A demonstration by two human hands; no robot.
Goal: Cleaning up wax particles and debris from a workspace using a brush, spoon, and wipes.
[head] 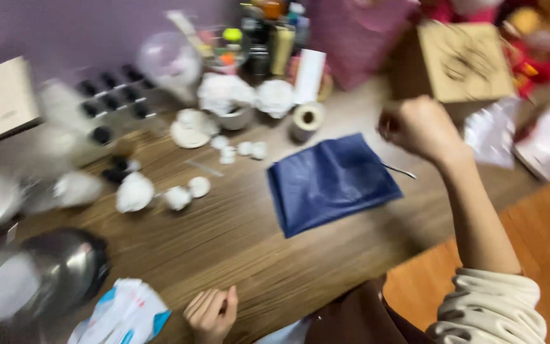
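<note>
Bench (237, 242) bears one blue cloth (329, 181), one tape roll (307, 120); right hand (418, 127) clenched, left hand (212, 313) fingers curled at near edge, grasp unclear.

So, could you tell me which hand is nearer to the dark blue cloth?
The right hand, a raised fist just past the dark blue cloth at its far right corner. The left hand rests at the table's near edge, well apart from it.

A cloth (329, 183) lies on the table (237, 242), a tape roll (307, 120) just behind it.
</note>
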